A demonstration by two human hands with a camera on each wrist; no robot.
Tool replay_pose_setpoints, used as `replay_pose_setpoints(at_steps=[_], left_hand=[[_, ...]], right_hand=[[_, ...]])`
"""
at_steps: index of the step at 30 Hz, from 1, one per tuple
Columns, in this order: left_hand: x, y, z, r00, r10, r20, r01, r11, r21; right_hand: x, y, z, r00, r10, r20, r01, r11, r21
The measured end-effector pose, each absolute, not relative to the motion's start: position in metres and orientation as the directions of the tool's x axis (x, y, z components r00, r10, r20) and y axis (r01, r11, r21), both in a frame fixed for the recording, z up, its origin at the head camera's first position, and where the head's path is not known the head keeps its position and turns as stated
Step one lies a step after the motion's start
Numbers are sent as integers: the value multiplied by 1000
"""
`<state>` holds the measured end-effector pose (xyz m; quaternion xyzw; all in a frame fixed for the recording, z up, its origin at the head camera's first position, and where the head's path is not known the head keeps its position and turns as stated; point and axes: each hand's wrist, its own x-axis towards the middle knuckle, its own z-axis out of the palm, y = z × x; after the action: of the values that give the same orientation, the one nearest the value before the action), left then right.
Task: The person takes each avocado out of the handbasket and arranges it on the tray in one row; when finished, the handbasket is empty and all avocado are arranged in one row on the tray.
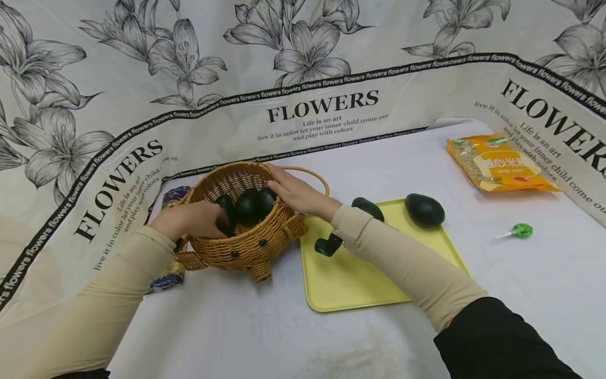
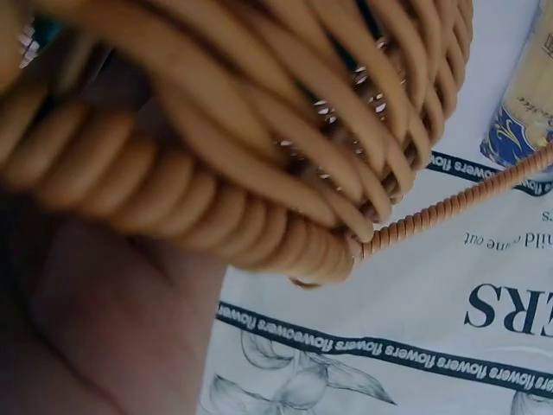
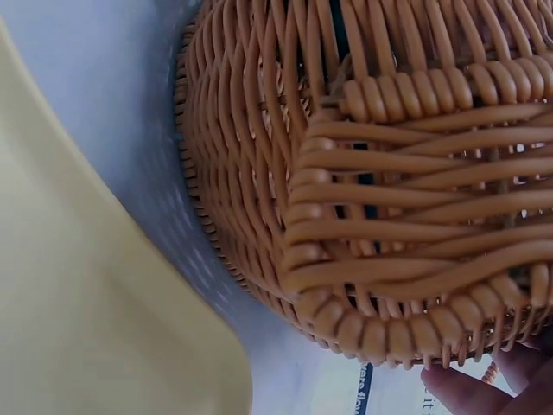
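Observation:
A round wicker basket (image 1: 251, 242) with a small animal face stands on the table in the head view, tilted toward its front. Inside it lie several dark green avocados (image 1: 248, 206). My left hand (image 1: 201, 218) reaches over the left rim and holds one avocado (image 1: 227, 213) at the inside wall; its fingertips are partly hidden. Across the right rim, my right hand (image 1: 300, 193) grips the basket, thumb inside. The left wrist view shows the woven rim (image 2: 181, 190) close against the palm. In the right wrist view, fingertips (image 3: 467, 391) touch the basket's underside edge.
A yellow tray (image 1: 350, 284) lies right of the basket, holding an avocado (image 1: 424, 210) and a dark green object (image 1: 367, 208) partly behind the right arm. Farther right are an orange food packet (image 1: 504, 162) and a green lollipop (image 1: 522, 230). A blue-and-gold packet (image 1: 168, 279) sits behind the basket's left side.

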<state>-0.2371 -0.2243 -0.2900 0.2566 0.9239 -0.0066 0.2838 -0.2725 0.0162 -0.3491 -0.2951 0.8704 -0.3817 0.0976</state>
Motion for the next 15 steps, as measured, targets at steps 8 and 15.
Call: replay_pose_setpoints(at_steps=[8, 15], left_hand=[[-242, -216, -298, -704, 386, -596, 436, 897, 65], [-246, -210, -309, -661, 391, -640, 495, 869, 19]], right_hand=[[-272, 17, -350, -816, -572, 77, -447, 542, -711], [-273, 16, -351, -820, -568, 76, -445, 547, -709]])
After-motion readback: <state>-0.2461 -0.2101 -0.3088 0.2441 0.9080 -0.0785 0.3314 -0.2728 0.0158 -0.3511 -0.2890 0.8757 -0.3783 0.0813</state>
